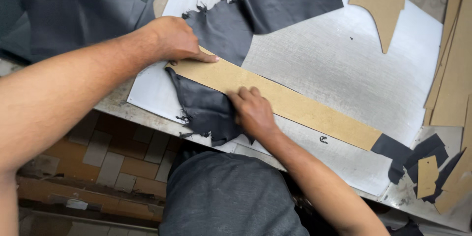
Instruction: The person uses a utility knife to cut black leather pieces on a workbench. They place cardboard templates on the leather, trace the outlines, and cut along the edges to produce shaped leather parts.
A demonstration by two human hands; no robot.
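Left hand (174, 39) fingers press flat on the long tan cardboard strip template's (280, 101) end; right hand (253, 113), seemingly curled, pins its edge over the ragged black leather piece (204, 108) on the white cutting sheet (344, 64). Uneven pressure could let the strip pivot.

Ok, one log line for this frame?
left hand: pressing cardboard strip | right hand: on strip and dark leather piece | surface: white cutting board

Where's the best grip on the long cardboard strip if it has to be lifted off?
Probably the free lower-right end of the long cardboard strip. It lies flat on the white cutting board, clear of the dark leather piece. Left hand and right hand press down the other half. Come from the right and pinch across the narrow width.
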